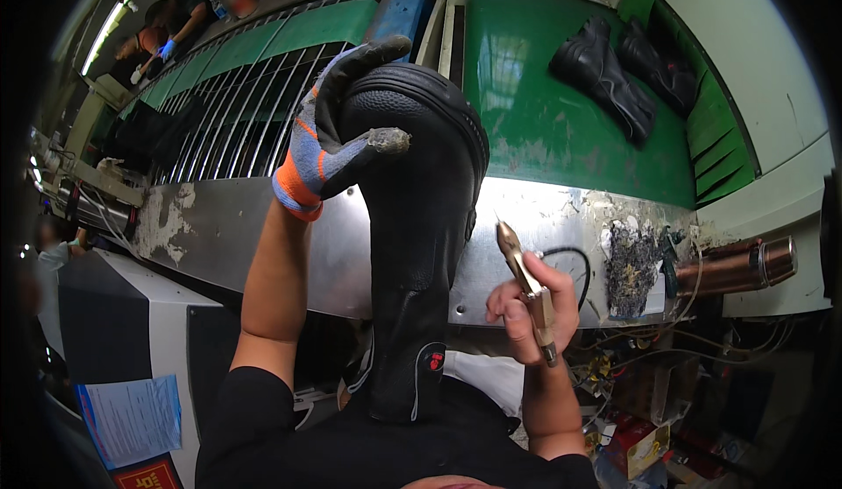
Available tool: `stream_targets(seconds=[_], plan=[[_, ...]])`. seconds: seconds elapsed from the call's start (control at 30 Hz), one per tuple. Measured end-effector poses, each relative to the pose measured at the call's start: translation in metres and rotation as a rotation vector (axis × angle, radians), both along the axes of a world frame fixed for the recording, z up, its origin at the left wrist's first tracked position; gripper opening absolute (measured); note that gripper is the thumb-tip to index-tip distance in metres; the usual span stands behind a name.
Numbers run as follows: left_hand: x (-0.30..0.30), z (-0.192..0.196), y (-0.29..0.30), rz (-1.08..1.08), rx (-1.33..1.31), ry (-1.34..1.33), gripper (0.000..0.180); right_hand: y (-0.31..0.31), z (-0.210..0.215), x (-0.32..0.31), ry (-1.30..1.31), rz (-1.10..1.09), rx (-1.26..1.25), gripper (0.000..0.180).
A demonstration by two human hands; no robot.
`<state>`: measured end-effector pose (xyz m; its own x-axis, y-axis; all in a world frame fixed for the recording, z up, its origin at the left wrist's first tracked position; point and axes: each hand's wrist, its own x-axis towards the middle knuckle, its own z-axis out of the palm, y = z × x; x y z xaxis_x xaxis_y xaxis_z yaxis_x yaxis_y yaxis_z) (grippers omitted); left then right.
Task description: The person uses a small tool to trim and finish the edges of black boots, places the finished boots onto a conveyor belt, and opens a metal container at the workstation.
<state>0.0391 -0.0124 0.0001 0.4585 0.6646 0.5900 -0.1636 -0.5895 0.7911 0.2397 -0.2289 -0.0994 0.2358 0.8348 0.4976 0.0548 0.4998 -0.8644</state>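
A tall black leather boot (408,217) runs down the middle of the view, toe end away from me and shaft against my black shirt. My left hand (342,134), in a grey-blue and orange work glove with dark, worn fingertips, grips the boot's toe end, thumb across the upper. To the right of the boot, my bare right hand (539,309) has its fingers wrapped round a brass-coloured, pen-shaped nozzle tool (517,261). The tool's thin needle tip points up and away, apart from the boot. A black hose shows behind this hand.
Two black boots (605,77) lie on the green conveyor belt (517,138) beyond a metal ledge (263,243). A dark bristly pad (631,270) and a copper-coloured cylinder (737,268) sit at right. Metal rollers (219,138) run far left, near other people (167,28).
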Motion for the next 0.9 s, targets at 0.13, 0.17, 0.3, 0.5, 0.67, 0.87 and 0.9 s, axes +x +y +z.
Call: stream_targets(seconds=[0.13, 0.17, 0.3, 0.5, 0.67, 0.87, 0.9], plan=[[0.005, 0.009, 0.008, -0.048, -0.004, 0.028, 0.069, 0.069, 0.053, -0.010, -0.305, -0.086, 0.274, 0.043], [0.005, 0.010, 0.010, -0.056, -0.007, 0.039, 0.068, 0.086, 0.059, -0.016, -0.316, -0.096, 0.301, 0.043], [-0.001, 0.002, 0.035, -0.045, -0.112, 0.002, 0.060, 0.101, 0.038, -0.022, -0.217, -0.170, 0.218, 0.048], [-0.022, -0.020, 0.064, -0.034, -0.223, -0.010, 0.071, 0.077, -0.025, -0.036, 0.023, -0.078, -0.006, 0.044], [-0.038, -0.042, 0.082, -0.103, -0.347, -0.108, 0.070, 0.056, -0.057, -0.047, 0.072, -0.069, -0.057, 0.042], [-0.096, -0.104, 0.123, -0.063, -0.488, -0.295, 0.044, 0.039, -0.070, -0.050, 0.161, -0.027, -0.210, 0.040], [-0.098, -0.103, 0.122, -0.094, -0.530, -0.329, 0.038, 0.036, -0.067, -0.048, 0.248, 0.017, -0.273, 0.040]])
